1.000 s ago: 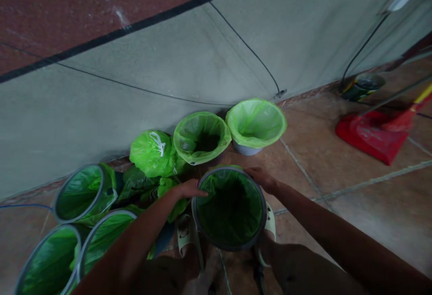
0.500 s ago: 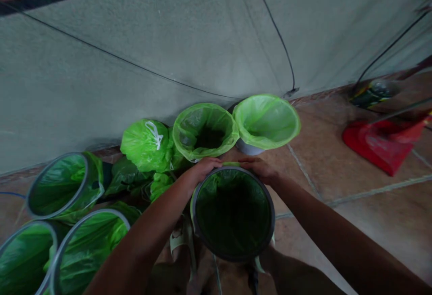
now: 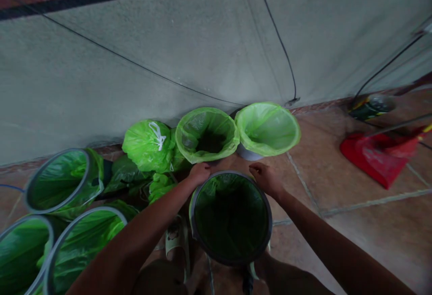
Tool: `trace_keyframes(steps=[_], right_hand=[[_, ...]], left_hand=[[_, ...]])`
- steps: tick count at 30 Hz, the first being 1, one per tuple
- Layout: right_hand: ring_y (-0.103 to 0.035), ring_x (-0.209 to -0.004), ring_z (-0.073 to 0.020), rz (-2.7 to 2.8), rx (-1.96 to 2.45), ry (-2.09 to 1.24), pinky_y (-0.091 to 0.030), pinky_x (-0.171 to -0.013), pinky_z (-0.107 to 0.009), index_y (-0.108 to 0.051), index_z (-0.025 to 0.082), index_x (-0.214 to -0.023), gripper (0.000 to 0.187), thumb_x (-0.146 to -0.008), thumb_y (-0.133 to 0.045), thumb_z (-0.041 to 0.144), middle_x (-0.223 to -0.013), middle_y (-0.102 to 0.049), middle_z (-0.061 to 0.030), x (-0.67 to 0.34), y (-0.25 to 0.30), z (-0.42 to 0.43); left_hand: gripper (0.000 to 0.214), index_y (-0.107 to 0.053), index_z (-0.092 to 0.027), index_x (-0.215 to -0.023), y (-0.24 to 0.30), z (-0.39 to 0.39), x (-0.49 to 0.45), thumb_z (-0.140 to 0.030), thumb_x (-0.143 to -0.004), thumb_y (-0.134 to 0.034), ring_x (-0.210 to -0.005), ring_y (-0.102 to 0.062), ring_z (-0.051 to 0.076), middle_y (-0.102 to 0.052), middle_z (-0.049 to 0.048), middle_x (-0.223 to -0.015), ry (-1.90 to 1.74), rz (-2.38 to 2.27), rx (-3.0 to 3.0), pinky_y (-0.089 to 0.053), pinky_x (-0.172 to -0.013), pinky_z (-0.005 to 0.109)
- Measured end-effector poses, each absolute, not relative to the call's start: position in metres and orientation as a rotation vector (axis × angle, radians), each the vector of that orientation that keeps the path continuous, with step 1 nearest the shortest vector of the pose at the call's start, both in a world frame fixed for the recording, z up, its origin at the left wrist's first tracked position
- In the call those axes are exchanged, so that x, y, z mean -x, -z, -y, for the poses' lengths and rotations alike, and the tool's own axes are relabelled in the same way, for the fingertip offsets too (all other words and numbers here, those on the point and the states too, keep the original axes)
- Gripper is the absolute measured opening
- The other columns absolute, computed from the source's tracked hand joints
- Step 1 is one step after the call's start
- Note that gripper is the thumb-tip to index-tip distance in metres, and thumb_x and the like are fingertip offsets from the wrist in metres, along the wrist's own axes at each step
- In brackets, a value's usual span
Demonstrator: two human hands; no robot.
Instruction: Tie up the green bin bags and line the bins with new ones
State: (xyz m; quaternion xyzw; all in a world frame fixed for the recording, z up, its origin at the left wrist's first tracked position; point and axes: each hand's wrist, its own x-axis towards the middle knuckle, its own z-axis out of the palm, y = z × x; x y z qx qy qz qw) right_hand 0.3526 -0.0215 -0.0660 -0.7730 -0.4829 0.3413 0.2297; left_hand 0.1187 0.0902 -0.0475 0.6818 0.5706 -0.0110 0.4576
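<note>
A small round bin with a grey rim (image 3: 202,236) and a green bag liner stands on the floor between my feet. My left hand (image 3: 200,172) rests closed on the far left of its rim, fingers curled over the liner edge. At the far right of the rim my right hand (image 3: 266,178) does the same, fingers bent down. Both seem to pinch the green liner at the rim.
Two bins lined with light green bags (image 3: 206,134) (image 3: 267,128) stand by the grey wall. A tied green bag (image 3: 148,144) lies left of them. Three more lined bins (image 3: 59,180) lie at left. A red dustpan (image 3: 378,155) sits at right. Cables run along the wall.
Both hands slid along the rim from the sides to its far edge, met there, then moved slightly apart. The camera view shifted a little.
</note>
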Motion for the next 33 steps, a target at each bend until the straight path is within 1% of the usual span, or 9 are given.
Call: trace_keyframes(steps=[3,5,8,11,15,19,23,26,33], right_hand=[[-0.065,-0.086,-0.0207,1.692,2.119,-0.876,-0.046,-0.075,-0.027,-0.071,0.016,-0.104,0.029,-0.087,-0.057,0.036,-0.097,-0.073,-0.0094,-0.339,0.052,0.021],[-0.065,-0.091,-0.0233,1.918,2.209,-0.818,-0.045,-0.078,-0.028,-0.07,0.015,-0.1,0.025,-0.085,-0.06,0.033,-0.097,-0.072,-0.0119,-0.33,0.043,0.02],[-0.064,-0.096,-0.0249,2.096,2.332,-0.707,-0.043,-0.08,-0.029,-0.069,0.013,-0.098,0.021,-0.087,-0.056,0.024,-0.1,-0.07,-0.0153,-0.321,0.034,0.017],[-0.065,-0.093,-0.025,2.145,2.368,-0.645,-0.043,-0.078,-0.029,-0.068,0.012,-0.101,0.022,-0.088,-0.052,0.022,-0.1,-0.069,-0.0154,-0.315,0.031,0.015],[-0.065,-0.091,-0.0248,2.121,2.44,-0.575,-0.044,-0.074,-0.03,-0.069,0.012,-0.099,0.023,-0.089,-0.049,0.017,-0.101,-0.068,-0.015,-0.308,0.032,0.018],[-0.065,-0.091,-0.0233,2.032,2.516,-0.5,-0.044,-0.069,-0.029,-0.069,0.014,-0.101,0.026,-0.09,-0.045,0.016,-0.107,-0.068,-0.0149,-0.302,0.033,0.02],[-0.065,-0.091,-0.0247,2.007,2.553,-0.476,-0.044,-0.068,-0.028,-0.07,0.013,-0.098,0.023,-0.089,-0.049,0.019,-0.103,-0.069,-0.016,-0.302,0.028,0.016],[-0.064,-0.096,-0.0256,2.041,2.511,-0.506,-0.044,-0.069,-0.029,-0.069,0.014,-0.099,0.023,-0.09,-0.049,0.021,-0.104,-0.069,-0.0154,-0.304,0.024,0.014],[-0.062,-0.1,-0.0237,1.968,2.481,-0.498,-0.043,-0.08,-0.029,-0.066,0.012,-0.106,0.025,-0.088,-0.048,0.014,-0.11,-0.067,-0.0152,-0.303,0.027,0.016]], left_hand=[[0.028,-0.074,-0.016,-0.089,0.035,-0.08,-0.115,-0.031,-0.09,-0.049,-0.091,-0.065,0.023,-0.072,0.009,-0.091,-0.014,-1.426,-1.993,-0.047,-0.089,0.033],[0.027,-0.072,-0.018,-0.098,0.028,-0.073,-0.114,-0.035,-0.089,-0.052,-0.096,-0.063,0.023,-0.071,0.0082,-0.098,0.01,-1.333,-2.177,-0.047,-0.091,0.033],[0.023,-0.068,-0.019,-0.103,0.02,-0.066,-0.115,-0.026,-0.085,-0.057,-0.103,-0.061,0.023,-0.068,0.0075,-0.105,0.153,-1.166,-2.366,-0.046,-0.095,0.032],[0.025,-0.066,-0.015,-0.104,0.017,-0.065,-0.12,-0.015,-0.084,-0.052,-0.106,-0.061,0.024,-0.066,0.011,-0.106,0.272,-1.08,-2.485,-0.046,-0.096,0.034],[0.028,-0.062,-0.01,-0.106,0.017,-0.061,-0.127,-0.007,-0.081,-0.049,-0.105,-0.061,0.026,-0.065,0.0148,-0.106,0.339,-1.124,-2.546,-0.049,-0.091,0.036],[0.029,-0.059,-0.008,-0.107,0.02,-0.057,-0.131,-0.004,-0.08,-0.049,-0.106,-0.061,0.027,-0.063,0.0161,-0.107,0.337,-1.181,-2.545,-0.05,-0.089,0.036],[0.029,-0.057,-0.01,-0.108,0.02,-0.06,-0.132,-0.006,-0.081,-0.049,-0.108,-0.06,0.026,-0.064,0.0153,-0.107,0.357,-1.23,-2.529,-0.05,-0.089,0.035],[0.028,-0.057,-0.012,-0.108,0.021,-0.062,-0.131,-0.007,-0.082,-0.048,-0.109,-0.059,0.025,-0.064,0.014,-0.107,0.345,-1.265,-2.517,-0.05,-0.089,0.035],[0.033,-0.054,-0.013,-0.11,0.025,-0.059,-0.131,-0.003,-0.078,-0.048,-0.11,-0.058,0.024,-0.063,0.0137,-0.109,0.321,-1.266,-2.512,-0.048,-0.091,0.035]])
